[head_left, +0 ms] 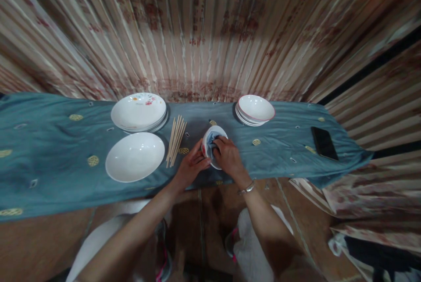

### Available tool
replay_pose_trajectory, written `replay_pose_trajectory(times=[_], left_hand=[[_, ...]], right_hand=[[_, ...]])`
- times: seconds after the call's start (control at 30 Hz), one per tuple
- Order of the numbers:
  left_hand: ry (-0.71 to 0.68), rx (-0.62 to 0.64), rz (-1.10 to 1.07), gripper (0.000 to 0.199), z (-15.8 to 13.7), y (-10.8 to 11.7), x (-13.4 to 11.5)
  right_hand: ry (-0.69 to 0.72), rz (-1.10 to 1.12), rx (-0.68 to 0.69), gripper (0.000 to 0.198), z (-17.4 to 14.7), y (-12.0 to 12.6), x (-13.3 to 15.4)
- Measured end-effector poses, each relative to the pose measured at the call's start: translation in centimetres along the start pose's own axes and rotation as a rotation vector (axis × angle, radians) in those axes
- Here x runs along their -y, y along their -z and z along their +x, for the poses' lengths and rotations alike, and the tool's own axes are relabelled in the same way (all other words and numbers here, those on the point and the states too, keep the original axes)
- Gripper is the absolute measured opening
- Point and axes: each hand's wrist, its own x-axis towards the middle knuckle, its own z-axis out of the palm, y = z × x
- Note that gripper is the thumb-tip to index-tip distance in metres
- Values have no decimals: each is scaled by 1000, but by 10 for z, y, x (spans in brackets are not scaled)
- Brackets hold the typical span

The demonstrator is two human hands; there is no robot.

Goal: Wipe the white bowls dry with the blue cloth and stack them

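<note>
A small white bowl is tilted on its side above the cloth-covered table, its mouth facing right. My left hand grips it from the left, thumb near the lower rim and fingers around the outside. Inside the bowl, my right hand presses a blue-grey cloth against the wall with its fingers closed on it. To the left of my hands lies a bunch of wooden chopsticks.
A stack of flowered plates stands at the back left, with a large white bowl in front. Stacked red-rimmed bowls are at the back right. A black phone lies near the right end of the blue tablecloth. Curtains hang behind.
</note>
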Motion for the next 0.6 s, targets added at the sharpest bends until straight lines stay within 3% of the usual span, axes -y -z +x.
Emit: replay_pose_trajectory(times=[0.17,0.6], left_hand=[[1,-6,43,91,2,0,0],[-22,-26,141,86,5,0,-2]], right_hand=[[34,151,125,25,-6,5,-11],[7,792,397,27,-9,27,-17]])
